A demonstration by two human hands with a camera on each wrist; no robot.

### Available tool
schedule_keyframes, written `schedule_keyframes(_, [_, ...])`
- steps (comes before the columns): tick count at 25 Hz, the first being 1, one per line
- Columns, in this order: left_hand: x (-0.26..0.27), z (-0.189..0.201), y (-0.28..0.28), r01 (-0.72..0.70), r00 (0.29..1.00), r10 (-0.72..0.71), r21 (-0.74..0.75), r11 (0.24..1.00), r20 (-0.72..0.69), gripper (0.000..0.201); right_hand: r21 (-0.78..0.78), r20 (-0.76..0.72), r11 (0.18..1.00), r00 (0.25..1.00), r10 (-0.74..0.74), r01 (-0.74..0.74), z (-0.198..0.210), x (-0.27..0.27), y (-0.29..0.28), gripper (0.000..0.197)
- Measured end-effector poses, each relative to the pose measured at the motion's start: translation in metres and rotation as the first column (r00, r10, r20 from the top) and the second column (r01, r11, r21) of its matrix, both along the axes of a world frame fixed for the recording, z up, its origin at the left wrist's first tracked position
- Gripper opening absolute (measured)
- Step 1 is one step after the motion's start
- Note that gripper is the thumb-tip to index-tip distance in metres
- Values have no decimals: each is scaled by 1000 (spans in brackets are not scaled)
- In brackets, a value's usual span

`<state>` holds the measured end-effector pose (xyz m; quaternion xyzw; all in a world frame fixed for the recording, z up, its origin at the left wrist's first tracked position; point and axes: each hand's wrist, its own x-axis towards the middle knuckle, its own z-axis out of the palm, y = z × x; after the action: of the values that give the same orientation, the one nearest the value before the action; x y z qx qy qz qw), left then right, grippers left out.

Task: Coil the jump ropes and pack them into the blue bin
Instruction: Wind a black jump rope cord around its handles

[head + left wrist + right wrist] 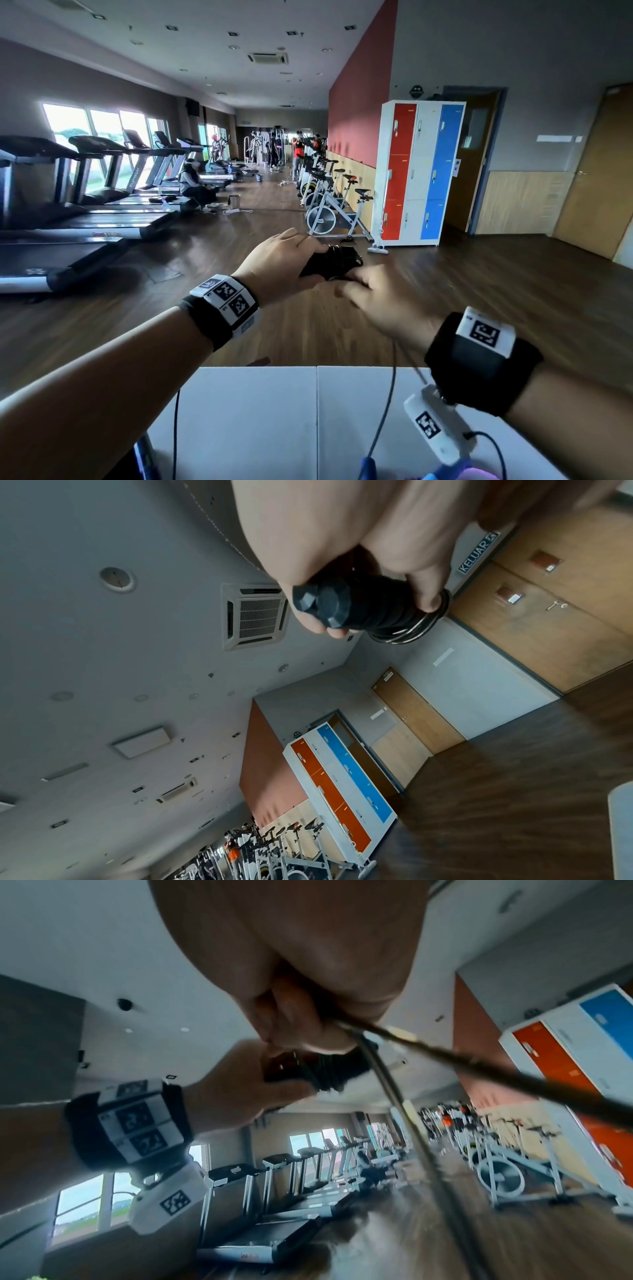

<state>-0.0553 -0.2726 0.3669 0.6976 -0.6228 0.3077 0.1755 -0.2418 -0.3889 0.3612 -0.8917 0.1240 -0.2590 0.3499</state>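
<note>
A black jump rope is held up in front of me over the floor, beyond the white table. My left hand grips its black handles, with several turns of cord wound round them. Close on the right, my right hand pinches the loose cord. A free length of cord hangs from that hand down to the table. In the right wrist view my left hand holds the wound bundle. The blue bin is not clearly in view.
Something blue and pink lies at the table's near edge. Treadmills line the left, exercise bikes and a red, white and blue locker the right. A person sits on the floor.
</note>
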Motion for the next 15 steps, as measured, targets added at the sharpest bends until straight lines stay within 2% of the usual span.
schedule_keyframes(4, [-3, -4, -1, 41, 999, -41, 15, 999, -20, 48, -256, -197, 965, 980, 3, -55, 54, -11, -13, 26])
schedule_keyframes(8, [-14, -6, -3, 157, 987, -157, -39, 987, -12, 48, -386, -242, 916, 970, 13, -108, 100, -6, -40, 17])
schedule_keyframes(11, [-25, -4, -3, 245, 969, -245, -56, 968, -6, 46, -373, -274, 906, 957, 98, -200, 114, 4, -63, 19])
schedule_keyframes(15, [-36, 3, 0, 317, 947, -320, -78, 945, -16, 45, -283, -274, 929, 948, 160, -238, 108, 12, -85, 29])
